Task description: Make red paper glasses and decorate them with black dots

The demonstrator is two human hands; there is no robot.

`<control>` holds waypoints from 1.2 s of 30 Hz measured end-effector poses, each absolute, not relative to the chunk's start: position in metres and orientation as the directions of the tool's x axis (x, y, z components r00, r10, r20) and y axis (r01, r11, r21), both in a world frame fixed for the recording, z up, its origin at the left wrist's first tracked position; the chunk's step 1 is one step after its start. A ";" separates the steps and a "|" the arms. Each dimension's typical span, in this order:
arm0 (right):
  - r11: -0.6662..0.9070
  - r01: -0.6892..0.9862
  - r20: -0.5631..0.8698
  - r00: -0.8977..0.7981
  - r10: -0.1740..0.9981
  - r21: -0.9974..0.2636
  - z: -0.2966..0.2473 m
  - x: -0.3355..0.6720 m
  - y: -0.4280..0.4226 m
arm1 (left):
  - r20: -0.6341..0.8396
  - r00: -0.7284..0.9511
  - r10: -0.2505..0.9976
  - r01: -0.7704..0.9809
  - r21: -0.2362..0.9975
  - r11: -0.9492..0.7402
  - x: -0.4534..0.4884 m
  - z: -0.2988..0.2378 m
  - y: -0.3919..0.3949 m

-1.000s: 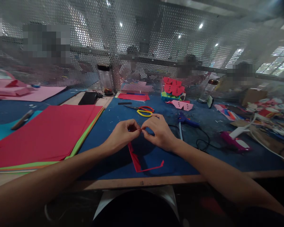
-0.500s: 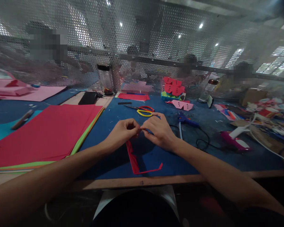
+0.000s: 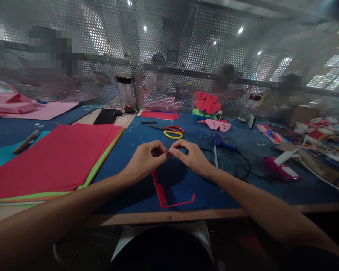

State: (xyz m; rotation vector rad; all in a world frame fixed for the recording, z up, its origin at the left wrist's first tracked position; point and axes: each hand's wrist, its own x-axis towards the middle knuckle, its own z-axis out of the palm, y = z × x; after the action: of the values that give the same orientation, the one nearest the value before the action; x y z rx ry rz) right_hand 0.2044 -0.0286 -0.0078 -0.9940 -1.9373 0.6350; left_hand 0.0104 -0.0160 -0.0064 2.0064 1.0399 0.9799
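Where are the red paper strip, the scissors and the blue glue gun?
red paper strip (image 3: 159,189), head view, on its long left side
scissors (image 3: 173,132), head view, on its handles
blue glue gun (image 3: 225,145), head view, on its body

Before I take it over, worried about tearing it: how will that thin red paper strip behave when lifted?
Probably floppy: the red paper strip droops from the left hand and right hand pinching it, kinking on the blue mat. Likely very light; so narrow it may tear.
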 end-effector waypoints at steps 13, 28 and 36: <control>0.356 0.305 0.236 -0.365 0.900 -0.883 -0.009 0.204 -0.023 | 0.323 0.405 0.855 0.367 0.799 -0.476 0.011 -0.008 -0.017; 0.298 0.281 0.181 -0.376 0.909 -0.912 -0.011 0.204 -0.022 | 0.325 0.414 0.851 0.370 0.794 -0.483 0.010 -0.009 -0.016; 0.335 0.311 0.213 -0.368 0.905 -0.889 -0.010 0.204 -0.022 | 0.318 0.419 0.850 0.349 0.808 -0.474 0.010 -0.008 -0.015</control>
State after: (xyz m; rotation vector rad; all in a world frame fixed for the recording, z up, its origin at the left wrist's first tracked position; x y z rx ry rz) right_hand 0.2045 -0.0223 -0.0103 -1.0722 -1.8580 1.0133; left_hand 0.0098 -0.0154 -0.0082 2.0162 1.0124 0.9762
